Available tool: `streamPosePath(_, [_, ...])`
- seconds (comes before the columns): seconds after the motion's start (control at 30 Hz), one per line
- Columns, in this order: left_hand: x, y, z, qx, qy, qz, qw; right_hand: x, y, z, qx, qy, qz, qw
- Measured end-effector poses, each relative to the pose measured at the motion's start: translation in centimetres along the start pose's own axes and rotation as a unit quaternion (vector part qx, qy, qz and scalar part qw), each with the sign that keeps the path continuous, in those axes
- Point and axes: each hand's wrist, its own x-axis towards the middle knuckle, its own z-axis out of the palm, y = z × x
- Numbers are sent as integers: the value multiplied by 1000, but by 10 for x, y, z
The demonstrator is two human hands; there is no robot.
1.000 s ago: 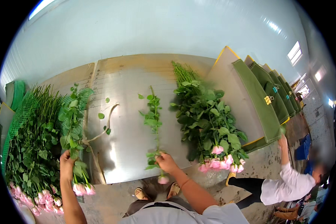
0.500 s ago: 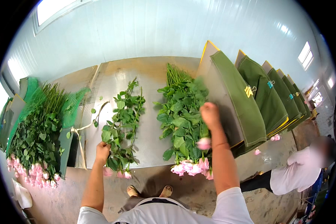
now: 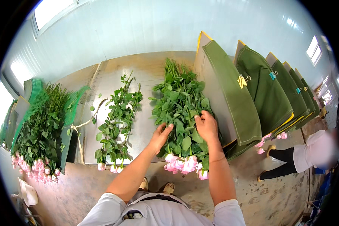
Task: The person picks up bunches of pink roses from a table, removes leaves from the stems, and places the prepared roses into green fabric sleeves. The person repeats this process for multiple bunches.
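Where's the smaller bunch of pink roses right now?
In the head view, the smaller bunch of roses lies on the metal table, left of the big bunch that both hands hold, and right of the netted roses.

5 green-wrapped flat packs stand slanted in a row along the table's right edge, yellow-edged, each with a clip.

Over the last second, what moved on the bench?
The left hand left the small rose bunch and joined the right hand on the big rose bunch. The netted roses and green sleeves stayed put.
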Motion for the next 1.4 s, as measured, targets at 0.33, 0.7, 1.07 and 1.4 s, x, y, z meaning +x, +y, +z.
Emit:
streamPosePath(0.33, [-14, -28, -57, -188, -142, -112, 965, -37, -69, 58, 30, -181, -70, 980])
streamPosePath(0.7, [13, 2, -140, -257, -229, -92, 934, 18, -16, -13, -132, -112, -2, 985])
streamPosePath(1.07, [-6, -70, -38, 222, -62, 23, 973, 16, 34, 29, -171, -88, 74, 978])
streamPosePath(1.4, [-17, 3, -155, -264, -195, -58, 943, 6, -53, -51, 221, -99, -19, 970])
